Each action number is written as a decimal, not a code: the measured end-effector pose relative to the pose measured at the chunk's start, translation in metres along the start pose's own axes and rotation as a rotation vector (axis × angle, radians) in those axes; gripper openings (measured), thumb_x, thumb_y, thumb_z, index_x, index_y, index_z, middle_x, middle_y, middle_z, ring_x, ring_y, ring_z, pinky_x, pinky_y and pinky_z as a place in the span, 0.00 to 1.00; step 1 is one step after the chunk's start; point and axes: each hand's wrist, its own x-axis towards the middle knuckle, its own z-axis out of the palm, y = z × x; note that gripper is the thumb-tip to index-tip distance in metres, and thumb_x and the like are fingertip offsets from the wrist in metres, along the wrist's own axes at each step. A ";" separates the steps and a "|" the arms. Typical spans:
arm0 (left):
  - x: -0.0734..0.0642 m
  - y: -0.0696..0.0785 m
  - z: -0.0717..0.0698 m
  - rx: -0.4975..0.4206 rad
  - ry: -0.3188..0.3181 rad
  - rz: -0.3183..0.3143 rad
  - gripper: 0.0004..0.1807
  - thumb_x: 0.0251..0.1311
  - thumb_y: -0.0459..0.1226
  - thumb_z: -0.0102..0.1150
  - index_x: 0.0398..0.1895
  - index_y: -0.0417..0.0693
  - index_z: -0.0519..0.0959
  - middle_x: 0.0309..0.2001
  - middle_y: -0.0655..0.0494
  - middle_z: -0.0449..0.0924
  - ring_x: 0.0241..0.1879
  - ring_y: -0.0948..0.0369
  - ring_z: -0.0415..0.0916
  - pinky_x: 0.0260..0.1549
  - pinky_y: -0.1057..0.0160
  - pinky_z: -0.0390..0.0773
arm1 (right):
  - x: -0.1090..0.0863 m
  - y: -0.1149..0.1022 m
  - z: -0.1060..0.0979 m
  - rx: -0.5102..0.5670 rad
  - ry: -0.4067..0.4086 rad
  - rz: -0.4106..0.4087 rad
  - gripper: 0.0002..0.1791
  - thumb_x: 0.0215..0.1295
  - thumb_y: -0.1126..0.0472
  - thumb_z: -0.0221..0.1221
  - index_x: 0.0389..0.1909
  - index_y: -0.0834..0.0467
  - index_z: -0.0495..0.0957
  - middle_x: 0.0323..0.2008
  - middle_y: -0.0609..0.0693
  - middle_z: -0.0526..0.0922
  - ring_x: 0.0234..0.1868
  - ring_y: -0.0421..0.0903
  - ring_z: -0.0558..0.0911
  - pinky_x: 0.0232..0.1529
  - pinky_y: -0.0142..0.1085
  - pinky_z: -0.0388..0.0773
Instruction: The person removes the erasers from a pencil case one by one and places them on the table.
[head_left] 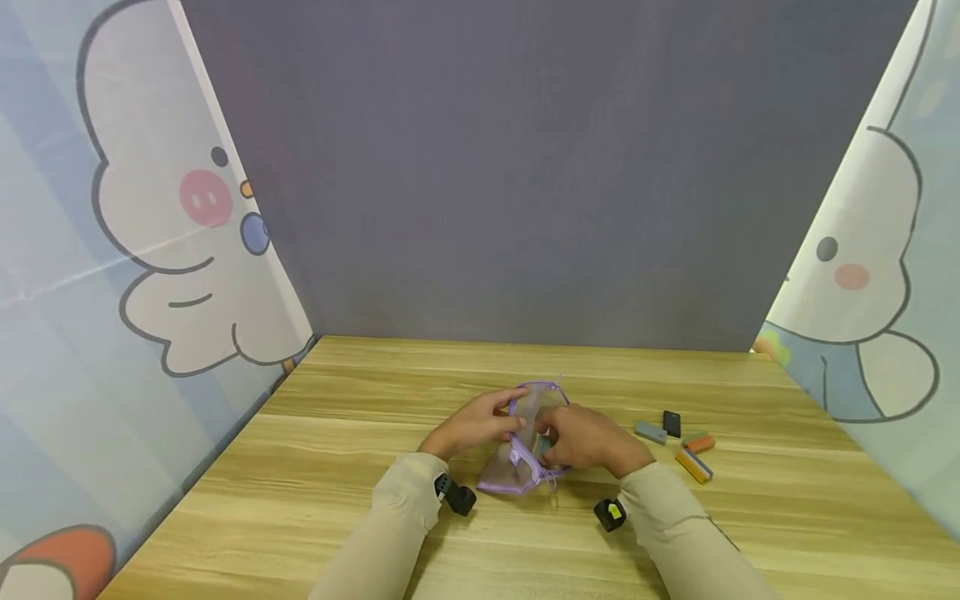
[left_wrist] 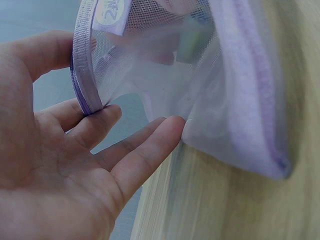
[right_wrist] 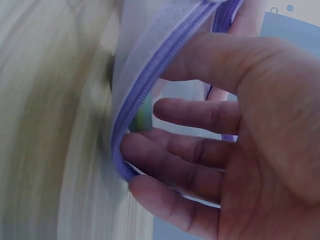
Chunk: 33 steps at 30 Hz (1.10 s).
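A see-through mesh zip pouch (head_left: 501,471) with purple edging stands with its mouth spread on the table. My left hand (head_left: 480,425) grips the zip edge (left_wrist: 85,65) on its side, with two fingers stretched along the mesh. My right hand (head_left: 588,437) reaches into the mouth from the other side, its fingers loosely bent and spread apart. Just beyond these fingertips, a green block (right_wrist: 142,115) lies inside the pouch. Through the mesh, the left wrist view also shows a reddish piece (left_wrist: 157,50) beside the green block (left_wrist: 192,40).
Right of the pouch lie several small pieces: a grey one (head_left: 651,432), a black one (head_left: 671,423), an orange one (head_left: 701,443) and a yellow one with a blue side (head_left: 693,465). A dark panel (head_left: 540,167) rises behind the wooden table (head_left: 360,400), with printed curtains at both sides.
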 end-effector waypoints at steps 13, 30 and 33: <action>-0.002 0.003 0.001 0.003 0.005 -0.013 0.33 0.66 0.43 0.60 0.75 0.59 0.66 0.69 0.48 0.67 0.57 0.57 0.76 0.48 0.59 0.81 | -0.007 0.002 0.002 -0.005 0.054 0.006 0.09 0.59 0.56 0.64 0.40 0.53 0.82 0.30 0.41 0.80 0.24 0.38 0.73 0.27 0.39 0.72; -0.001 0.001 0.001 0.017 0.016 -0.014 0.33 0.67 0.43 0.60 0.75 0.59 0.66 0.66 0.48 0.70 0.52 0.58 0.78 0.48 0.59 0.81 | -0.013 0.004 0.001 -0.028 0.020 0.042 0.07 0.65 0.52 0.60 0.29 0.43 0.85 0.22 0.35 0.76 0.20 0.36 0.71 0.25 0.37 0.71; -0.002 0.003 0.001 0.011 0.016 -0.019 0.34 0.67 0.43 0.61 0.75 0.57 0.65 0.66 0.47 0.70 0.51 0.58 0.79 0.47 0.58 0.81 | -0.015 0.007 0.001 -0.012 0.041 0.057 0.07 0.66 0.50 0.60 0.30 0.42 0.84 0.24 0.35 0.77 0.22 0.36 0.72 0.26 0.37 0.72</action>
